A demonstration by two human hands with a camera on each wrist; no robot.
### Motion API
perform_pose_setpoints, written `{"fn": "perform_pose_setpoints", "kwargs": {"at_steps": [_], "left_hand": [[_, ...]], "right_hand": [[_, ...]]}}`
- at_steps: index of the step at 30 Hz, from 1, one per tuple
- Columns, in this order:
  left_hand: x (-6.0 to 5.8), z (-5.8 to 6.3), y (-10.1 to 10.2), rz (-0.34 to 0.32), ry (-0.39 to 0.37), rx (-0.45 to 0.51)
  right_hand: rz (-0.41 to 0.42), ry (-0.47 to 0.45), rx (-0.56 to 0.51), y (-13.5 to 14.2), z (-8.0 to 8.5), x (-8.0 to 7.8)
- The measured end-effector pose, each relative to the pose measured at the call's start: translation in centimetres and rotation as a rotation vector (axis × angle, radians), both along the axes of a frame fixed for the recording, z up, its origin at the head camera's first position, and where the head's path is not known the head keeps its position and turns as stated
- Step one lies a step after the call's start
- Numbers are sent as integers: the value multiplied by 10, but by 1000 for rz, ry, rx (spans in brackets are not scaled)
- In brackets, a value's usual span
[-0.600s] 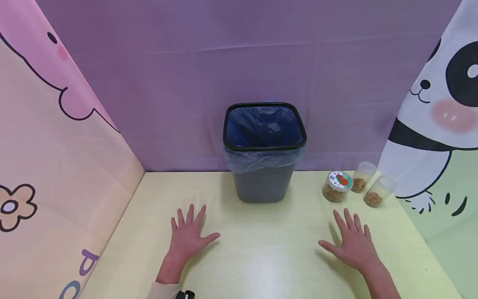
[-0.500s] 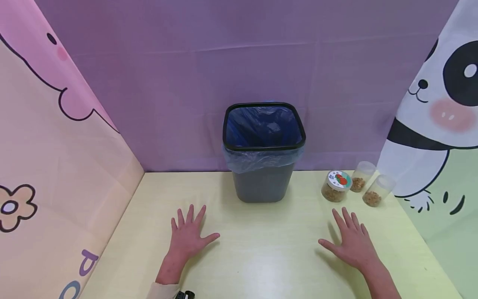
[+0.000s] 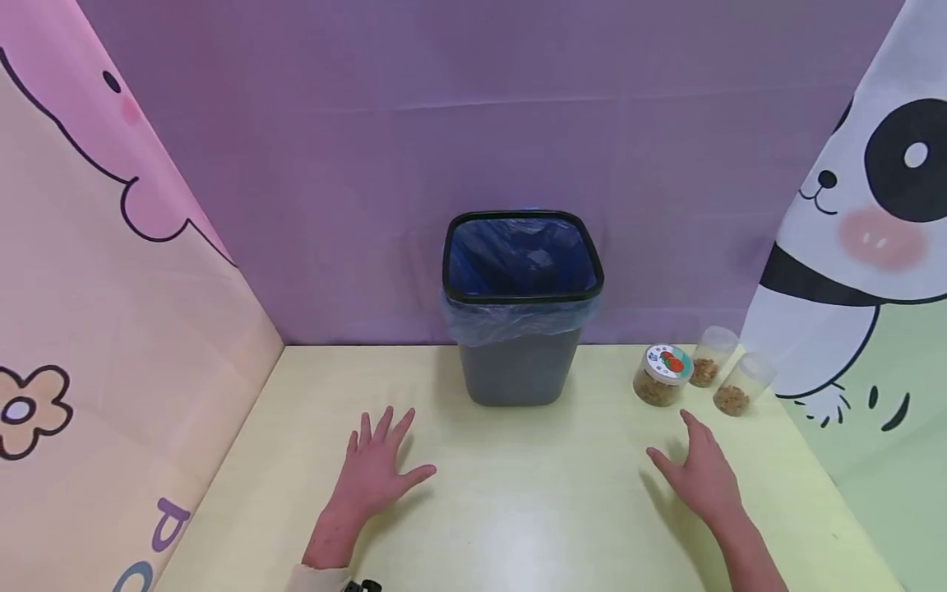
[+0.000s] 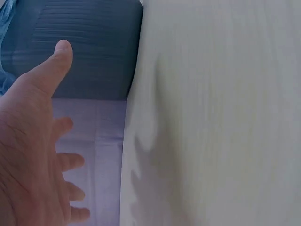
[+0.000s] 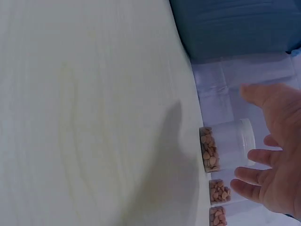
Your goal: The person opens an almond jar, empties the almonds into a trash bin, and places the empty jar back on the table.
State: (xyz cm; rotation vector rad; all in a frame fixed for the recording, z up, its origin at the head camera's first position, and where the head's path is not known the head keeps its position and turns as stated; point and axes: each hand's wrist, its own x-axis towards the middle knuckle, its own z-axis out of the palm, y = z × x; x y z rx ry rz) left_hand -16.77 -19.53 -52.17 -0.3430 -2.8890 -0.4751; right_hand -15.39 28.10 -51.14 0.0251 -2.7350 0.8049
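My left hand (image 3: 373,473) hovers over the left part of the table with fingers and thumb spread, holding nothing. On the right, my right hand (image 3: 704,478) hangs above the table, thumb apart from the fingers, also holding nothing. Just beyond it stands a short clear jar (image 3: 658,386) with a white lid printed with red fruit and brown bits inside. Behind and to the right of that jar are two clear cups (image 3: 713,355), (image 3: 744,381), each with brown bits at the bottom. In the right wrist view the jar (image 5: 228,146) appears beyond the fingers, apart from them.
A grey wastebasket (image 3: 520,366) with a black rim and blue bag liner stands at the back middle of the pale table (image 3: 510,501). A purple cloth (image 3: 333,181) hangs behind it. Printed panels flank the table at left and right.
My right hand's fingers have drawn closer together and the hand has turned. The left hand has barely moved. The whole head view has shifted slightly.
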Motion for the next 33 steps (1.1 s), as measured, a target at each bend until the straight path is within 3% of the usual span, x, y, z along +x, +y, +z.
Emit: {"fn": "perform_pose_setpoints", "kwargs": {"at_steps": [11,20,28,33], "left_hand": [[1,1,1,-64,-21,63],[-6,2,8,-98,-29,121],[-15,10,31,-124,-64,180],[-20,9,42,-154,-53,212]], "right_hand": [[-75,33,-161,7,5,-6],[-79,-47,-273,11,-1,-21],[-177,-46,-281,9,3,-40],[-217,-61,-288,7,3,-48]]}}
